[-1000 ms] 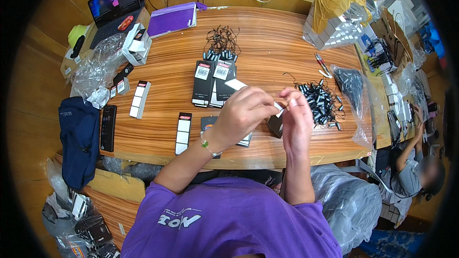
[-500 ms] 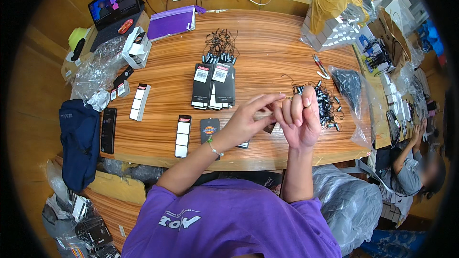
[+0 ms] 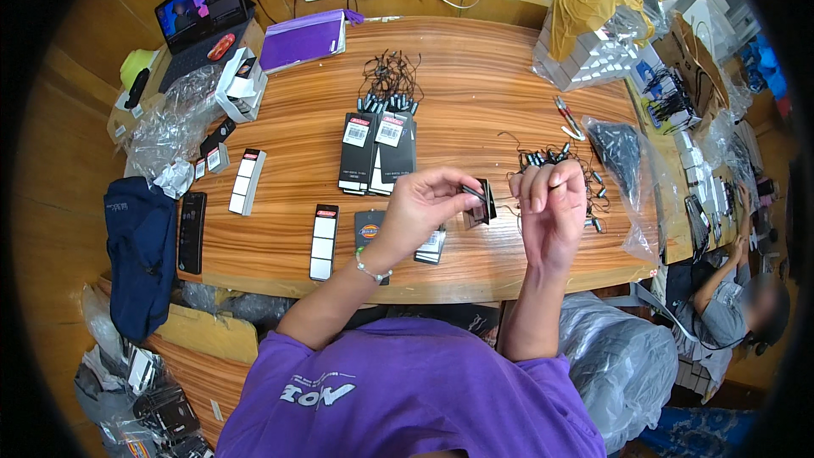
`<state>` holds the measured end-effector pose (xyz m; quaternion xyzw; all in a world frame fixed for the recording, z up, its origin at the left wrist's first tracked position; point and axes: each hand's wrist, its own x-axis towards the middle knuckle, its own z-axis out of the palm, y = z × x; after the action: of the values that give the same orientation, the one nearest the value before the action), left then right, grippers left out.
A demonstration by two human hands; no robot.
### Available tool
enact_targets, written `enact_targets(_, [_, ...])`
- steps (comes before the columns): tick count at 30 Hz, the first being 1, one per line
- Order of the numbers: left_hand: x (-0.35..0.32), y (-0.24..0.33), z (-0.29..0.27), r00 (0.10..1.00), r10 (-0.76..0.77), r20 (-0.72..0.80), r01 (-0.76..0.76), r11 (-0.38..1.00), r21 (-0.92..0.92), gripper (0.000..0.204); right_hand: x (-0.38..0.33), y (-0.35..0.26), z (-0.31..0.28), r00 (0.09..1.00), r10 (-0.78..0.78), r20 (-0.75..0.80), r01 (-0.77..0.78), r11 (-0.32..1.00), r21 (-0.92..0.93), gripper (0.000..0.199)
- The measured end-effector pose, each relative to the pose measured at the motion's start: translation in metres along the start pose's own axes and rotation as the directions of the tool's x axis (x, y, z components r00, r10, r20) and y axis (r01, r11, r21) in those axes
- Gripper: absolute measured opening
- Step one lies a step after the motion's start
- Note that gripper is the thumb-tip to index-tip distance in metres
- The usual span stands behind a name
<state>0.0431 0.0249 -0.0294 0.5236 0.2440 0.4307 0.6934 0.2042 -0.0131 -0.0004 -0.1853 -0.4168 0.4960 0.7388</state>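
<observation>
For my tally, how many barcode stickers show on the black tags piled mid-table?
2: one on the left-hand tag, near its top; one on the right-hand tag, likewise. Tags overlap, so more stickers may be hidden underneath.

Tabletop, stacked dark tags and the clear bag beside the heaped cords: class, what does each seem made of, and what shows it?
The tabletop looks like wood or laminate, satin-finished: streaky grain, soft sheen. The stacked dark tags are probably matte card: thin, flat, little glare. The clear bag seems glossy plastic film: see-through, wrinkled, with highlights.
</observation>
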Motion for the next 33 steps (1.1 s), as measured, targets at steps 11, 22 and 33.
enact_targets(11, [-0.001, 0.015, -0.003, 0.996, 0.057, -0.071, -0.062, 0.996, -0.07, 0.018, -0.016, 0.001, 0.018, 0.985, 0.164, -0.049, -0.161, 0.799, -0.58, 0.016])
enact_targets(22, [-0.004, 0.016, -0.002, 0.997, 0.053, -0.047, -0.052, 0.998, 0.019, 0.014, -0.018, 0.0, 0.015, 0.969, 0.241, -0.058, -0.223, 0.75, -0.623, 0.018])
enact_targets(33, [0.0, 0.035, -0.014, 0.976, -0.186, 0.11, 0.167, 0.972, 0.165, 0.013, -0.009, -0.011, 0.007, 0.816, 0.573, 0.077, -0.487, 0.753, -0.442, 0.019])
